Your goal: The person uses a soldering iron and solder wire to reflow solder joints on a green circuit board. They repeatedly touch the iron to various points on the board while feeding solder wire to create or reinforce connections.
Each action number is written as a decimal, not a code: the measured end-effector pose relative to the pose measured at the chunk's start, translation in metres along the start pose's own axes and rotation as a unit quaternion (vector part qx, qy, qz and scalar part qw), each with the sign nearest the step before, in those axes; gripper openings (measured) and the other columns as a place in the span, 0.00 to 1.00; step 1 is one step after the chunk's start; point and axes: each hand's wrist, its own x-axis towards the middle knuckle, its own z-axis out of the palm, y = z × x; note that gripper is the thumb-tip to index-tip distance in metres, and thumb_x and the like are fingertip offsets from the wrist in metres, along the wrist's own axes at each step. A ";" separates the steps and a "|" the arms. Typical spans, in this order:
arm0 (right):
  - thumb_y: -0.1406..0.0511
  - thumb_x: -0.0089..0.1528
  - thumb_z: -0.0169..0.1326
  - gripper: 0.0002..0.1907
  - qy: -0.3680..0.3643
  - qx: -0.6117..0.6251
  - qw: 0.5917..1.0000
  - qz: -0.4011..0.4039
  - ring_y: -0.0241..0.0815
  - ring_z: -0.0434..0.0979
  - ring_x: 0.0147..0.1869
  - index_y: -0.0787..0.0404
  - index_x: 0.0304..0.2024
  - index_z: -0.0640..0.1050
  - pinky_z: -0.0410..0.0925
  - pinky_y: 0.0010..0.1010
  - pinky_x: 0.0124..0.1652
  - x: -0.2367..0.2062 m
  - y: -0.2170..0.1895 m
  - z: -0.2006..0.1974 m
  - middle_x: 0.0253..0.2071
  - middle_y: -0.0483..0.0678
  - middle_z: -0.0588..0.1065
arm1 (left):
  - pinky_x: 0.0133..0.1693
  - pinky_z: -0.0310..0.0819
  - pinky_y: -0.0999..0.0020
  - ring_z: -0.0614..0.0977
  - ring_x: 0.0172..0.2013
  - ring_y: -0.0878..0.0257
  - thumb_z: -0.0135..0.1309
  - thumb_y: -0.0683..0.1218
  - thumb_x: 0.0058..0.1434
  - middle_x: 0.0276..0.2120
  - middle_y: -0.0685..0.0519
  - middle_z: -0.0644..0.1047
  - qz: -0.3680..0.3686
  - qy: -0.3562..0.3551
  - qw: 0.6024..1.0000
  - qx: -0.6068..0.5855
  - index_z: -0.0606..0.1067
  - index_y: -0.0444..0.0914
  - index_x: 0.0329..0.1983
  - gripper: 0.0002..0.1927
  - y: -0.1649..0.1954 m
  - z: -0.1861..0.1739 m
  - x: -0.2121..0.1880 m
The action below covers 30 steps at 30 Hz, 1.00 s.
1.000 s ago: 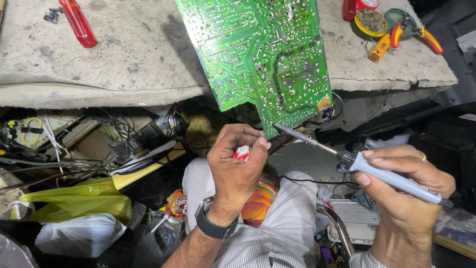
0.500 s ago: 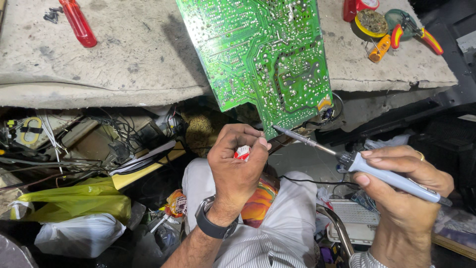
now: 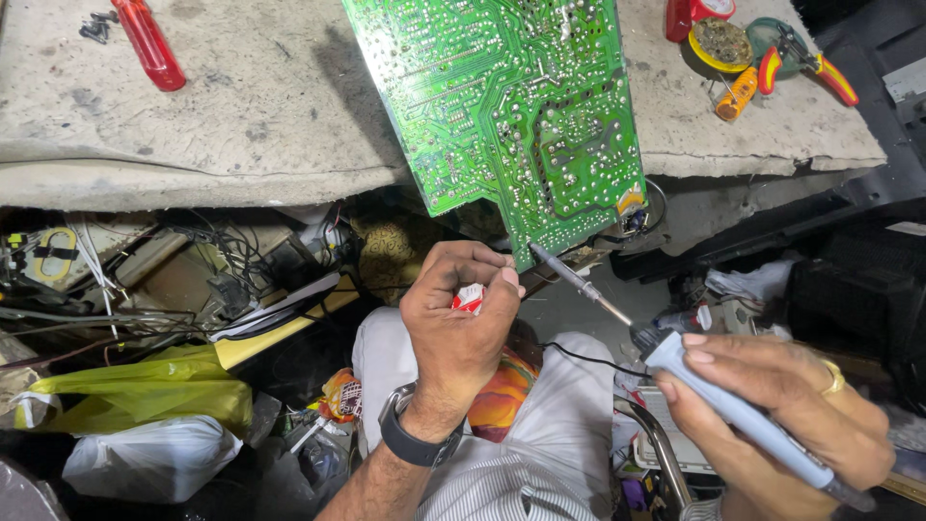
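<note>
While the left hand is pinching a small red-and-white object, the right hand is gripping a soldering iron, tip touching the green circuit board overhanging the bench.

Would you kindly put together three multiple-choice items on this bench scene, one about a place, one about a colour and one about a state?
1. Where does the tip of the soldering iron sit?
A. At the lower edge of the green circuit board
B. On the red screwdriver
C. Inside the yellow bag

2. What colour is the screwdriver handle at the bench's top left?
A. Blue
B. Red
C. Black

3. How is the left hand engaged?
A. Lying flat and open on the bench
B. Closed around a small red and white item
C. Gripping the pliers

Answers: 1 A, the metal tip meets the board's lower edge; 2 B, the handle is plainly red; 3 B, the fingers curl around the small item while the right hand holds the iron.
</note>
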 end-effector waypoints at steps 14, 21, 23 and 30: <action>0.73 0.47 0.69 0.16 -0.042 -0.025 0.999 -0.021 0.47 0.84 0.42 0.71 0.36 0.80 0.75 0.31 0.43 0.018 -0.027 -0.008 0.36 0.56 0.80 | 0.47 0.79 0.71 0.83 0.42 0.66 0.59 0.36 0.59 0.40 0.52 0.79 -0.002 0.011 0.999 -0.036 0.74 0.33 0.30 0.05 -0.003 -0.002 -0.003; 0.78 0.51 0.67 0.17 0.033 0.100 0.982 0.158 0.39 0.82 0.40 0.71 0.42 0.80 0.73 0.20 0.42 0.018 -0.021 -0.004 0.40 0.57 0.79 | 0.46 0.78 0.72 0.82 0.41 0.66 0.59 0.35 0.58 0.38 0.53 0.79 0.024 0.017 1.000 0.012 0.75 0.33 0.29 0.05 0.002 -0.001 -0.002; 0.78 0.51 0.66 0.17 0.035 0.111 0.980 0.163 0.39 0.82 0.41 0.71 0.42 0.80 0.73 0.19 0.43 0.017 -0.019 -0.003 0.40 0.57 0.79 | 0.45 0.78 0.72 0.82 0.40 0.67 0.58 0.35 0.58 0.39 0.53 0.79 0.016 0.018 1.000 -0.001 0.74 0.33 0.29 0.04 0.002 0.000 -0.001; 0.78 0.49 0.67 0.18 0.036 0.101 0.981 0.162 0.38 0.81 0.41 0.70 0.42 0.80 0.72 0.19 0.43 0.015 -0.016 -0.005 0.41 0.56 0.79 | 0.45 0.76 0.72 0.81 0.40 0.66 0.59 0.35 0.58 0.38 0.52 0.79 0.029 0.020 0.999 0.034 0.74 0.34 0.30 0.05 0.001 0.003 -0.001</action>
